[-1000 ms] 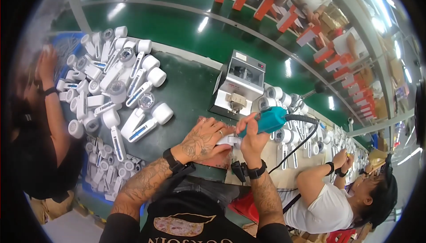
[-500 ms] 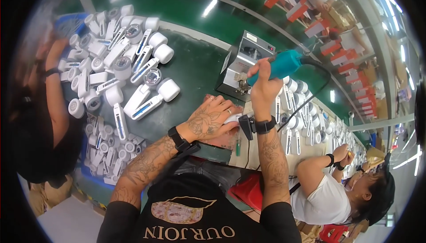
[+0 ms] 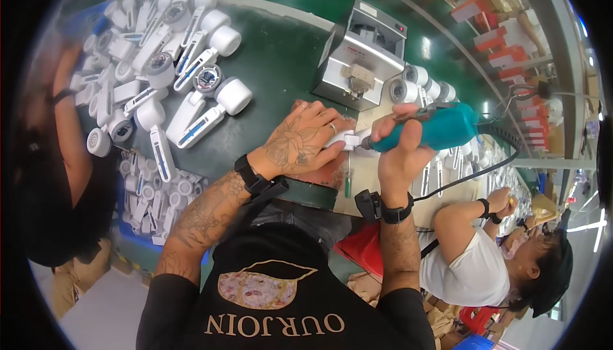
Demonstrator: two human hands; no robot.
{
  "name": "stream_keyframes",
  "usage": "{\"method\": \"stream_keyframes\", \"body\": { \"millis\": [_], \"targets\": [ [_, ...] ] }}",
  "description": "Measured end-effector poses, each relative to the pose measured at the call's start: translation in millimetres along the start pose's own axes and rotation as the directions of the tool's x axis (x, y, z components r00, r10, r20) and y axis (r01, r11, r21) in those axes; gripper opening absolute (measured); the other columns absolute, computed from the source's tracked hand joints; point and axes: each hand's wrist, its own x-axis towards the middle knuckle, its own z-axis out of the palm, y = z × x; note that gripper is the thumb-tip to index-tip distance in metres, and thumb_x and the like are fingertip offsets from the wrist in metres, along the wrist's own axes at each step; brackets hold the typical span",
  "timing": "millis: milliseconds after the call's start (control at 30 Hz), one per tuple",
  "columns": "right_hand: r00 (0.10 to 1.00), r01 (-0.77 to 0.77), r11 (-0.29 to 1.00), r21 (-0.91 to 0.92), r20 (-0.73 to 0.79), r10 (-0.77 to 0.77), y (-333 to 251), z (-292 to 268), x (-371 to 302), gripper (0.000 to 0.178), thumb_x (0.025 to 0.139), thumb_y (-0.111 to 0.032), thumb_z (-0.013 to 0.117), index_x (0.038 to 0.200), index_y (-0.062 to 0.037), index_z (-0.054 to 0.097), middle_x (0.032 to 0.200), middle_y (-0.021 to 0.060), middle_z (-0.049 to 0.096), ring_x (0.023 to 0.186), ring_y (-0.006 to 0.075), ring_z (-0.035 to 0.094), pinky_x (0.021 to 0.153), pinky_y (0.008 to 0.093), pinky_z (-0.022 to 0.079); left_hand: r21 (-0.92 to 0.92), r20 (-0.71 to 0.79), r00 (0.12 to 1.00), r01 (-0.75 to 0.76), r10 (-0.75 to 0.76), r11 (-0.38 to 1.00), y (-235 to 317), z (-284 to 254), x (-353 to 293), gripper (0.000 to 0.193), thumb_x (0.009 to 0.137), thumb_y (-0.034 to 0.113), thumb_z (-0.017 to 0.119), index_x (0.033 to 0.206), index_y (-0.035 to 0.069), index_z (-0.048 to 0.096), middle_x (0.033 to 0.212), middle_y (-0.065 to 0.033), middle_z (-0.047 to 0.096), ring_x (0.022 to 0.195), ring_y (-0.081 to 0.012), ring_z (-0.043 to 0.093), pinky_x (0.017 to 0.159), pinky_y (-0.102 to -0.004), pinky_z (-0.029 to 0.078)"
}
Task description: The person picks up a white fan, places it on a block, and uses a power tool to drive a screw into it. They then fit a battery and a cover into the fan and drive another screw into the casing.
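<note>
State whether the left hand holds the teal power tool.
No, the right hand grips the teal power tool, while the left hand lies on a white part.

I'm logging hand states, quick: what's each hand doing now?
Left hand: closed on a white part, mostly hidden under it.
Right hand: closed around a teal tool.

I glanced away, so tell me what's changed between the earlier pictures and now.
Since half a second ago, the right hand has moved the teal power tool away from the machine, toward the person; its tip is now at or near the white part. Nothing was visibly let go. The left hand stays on that part.
</note>
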Motion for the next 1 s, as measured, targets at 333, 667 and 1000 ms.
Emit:
{"method": "stream_keyframes", "body": {
  "millis": [333, 667, 1000],
  "targets": [
    [0.999, 0.001, 0.997, 0.072, 0.048, -0.005, 17, -4, 0, 0.047, 0.096, -0.042, 0.066, 0.104, 0.003, 0.055, 0.072, 0.0087, 0.056, 0.063, 0.0193, 0.056, 0.059, 0.0312, 0.046, 0.005, -0.005, 1.0, -0.012, 0.012, 1.0, -3, -4, 12, 0.041, 0.089, 0.028, 0.061, 0.128, 0.013, 0.061, 0.111, -0.0048, 0.059, 0.101, -0.0265, 0.053, 0.09, -0.0458, 0.042],
    [0.993, -0.122, 0.973, 0.195, 0.026, 0.119, 26, -5, -31, 0.029, 0.095, -0.024, 0.067, 0.088, 0.0008, 0.055, 0.074, 0.0073, 0.057, 0.068, 0.0172, 0.057, 0.064, 0.0309, 0.046, -0.125, 0.034, 0.998, 0.048, -0.044, 0.991, 24, -19, 7, 0.037, 0.088, 0.022, 0.065, 0.122, 0.007, 0.063, 0.125, -0.0083, 0.059, 0.102, -0.033, 0.055, 0.092, -0.0472, 0.041],
    [0.995, 0.055, 0.981, 0.188, -0.086, -0.04, -3, -5, -40, 0.051, 0.097, -0.055, 0.057, 0.112, -0.0068, 0.055, 0.073, 0.0051, 0.057, 0.063, 0.019, 0.055, 0.061, 0.0331, 0.046, 0.086, 0.107, 0.984, -0.154, 0.145, 0.984, 20, -15, -20, 0.043, 0.085, 0.019, 0.071, 0.125, 0.007, 0.062, 0.118, -0.0104, 0.064, 0.107, -0.0289, 0.061, 0.09, -0.0383, 0.048]
  ]
}}
